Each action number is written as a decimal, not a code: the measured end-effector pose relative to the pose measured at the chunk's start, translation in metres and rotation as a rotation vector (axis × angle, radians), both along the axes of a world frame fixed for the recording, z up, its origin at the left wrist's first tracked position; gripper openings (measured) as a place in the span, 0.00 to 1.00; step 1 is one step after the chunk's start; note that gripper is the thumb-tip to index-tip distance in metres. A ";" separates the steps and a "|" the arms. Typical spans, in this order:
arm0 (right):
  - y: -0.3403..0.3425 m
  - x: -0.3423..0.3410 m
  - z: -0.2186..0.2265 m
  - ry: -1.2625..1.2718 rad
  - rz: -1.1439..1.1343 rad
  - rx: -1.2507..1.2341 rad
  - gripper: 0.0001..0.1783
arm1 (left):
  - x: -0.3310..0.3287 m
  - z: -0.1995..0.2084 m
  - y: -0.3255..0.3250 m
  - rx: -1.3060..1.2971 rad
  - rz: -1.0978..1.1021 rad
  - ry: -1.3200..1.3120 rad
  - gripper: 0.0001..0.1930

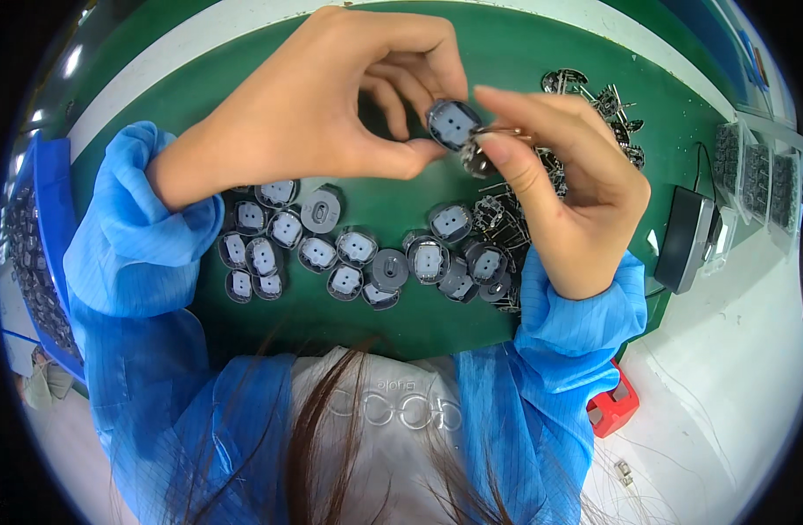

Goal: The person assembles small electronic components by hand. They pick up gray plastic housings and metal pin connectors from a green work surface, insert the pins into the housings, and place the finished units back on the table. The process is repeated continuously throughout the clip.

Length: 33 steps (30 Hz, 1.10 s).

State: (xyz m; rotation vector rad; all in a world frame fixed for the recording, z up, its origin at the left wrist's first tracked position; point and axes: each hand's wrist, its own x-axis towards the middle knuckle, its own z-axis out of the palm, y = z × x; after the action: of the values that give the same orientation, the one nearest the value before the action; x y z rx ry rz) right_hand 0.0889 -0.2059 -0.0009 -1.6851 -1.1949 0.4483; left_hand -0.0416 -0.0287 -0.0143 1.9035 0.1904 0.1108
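Note:
Between thumb and index finger, my left hand (357, 105) pinches a small rounded dark plastic housing (452, 124) with a pale grey inner face and small holes. My right hand (568, 166) grips a shiny metal part with thin prongs (478, 161) right beside the housing's lower edge; whether the two touch I cannot tell. Below my hands lie several similar grey-and-black housings (356, 246) on the green mat (366, 325). Some show their pale inside, others a plain dark grey face with a slot. Loose metal parts (499, 217) are heaped partly behind my right hand.
More metal parts (607, 103) are scattered beyond my right hand. At the left stands a blue bin (56, 219) of dark pieces. A black box with a cable (687, 238) and clear trays of dark parts (758, 179) sit at the right. A red stool (616, 404) is lower right.

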 end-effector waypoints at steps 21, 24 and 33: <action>0.003 -0.016 -0.014 -0.315 -0.165 0.112 0.11 | -0.005 0.000 -0.014 0.023 0.041 -0.131 0.14; 0.003 -0.014 -0.008 -0.399 -0.134 0.139 0.12 | -0.006 0.003 -0.014 -0.165 0.061 -0.091 0.13; 0.007 -0.015 -0.028 -0.054 0.041 0.065 0.20 | -0.008 0.005 -0.008 -0.145 0.085 -0.007 0.11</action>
State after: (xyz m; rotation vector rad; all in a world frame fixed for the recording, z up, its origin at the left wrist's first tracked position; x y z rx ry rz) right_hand 0.0739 -0.1993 -0.0284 -1.6284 -1.2723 0.3867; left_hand -0.0496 -0.0363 -0.0098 1.7503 0.2675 0.1573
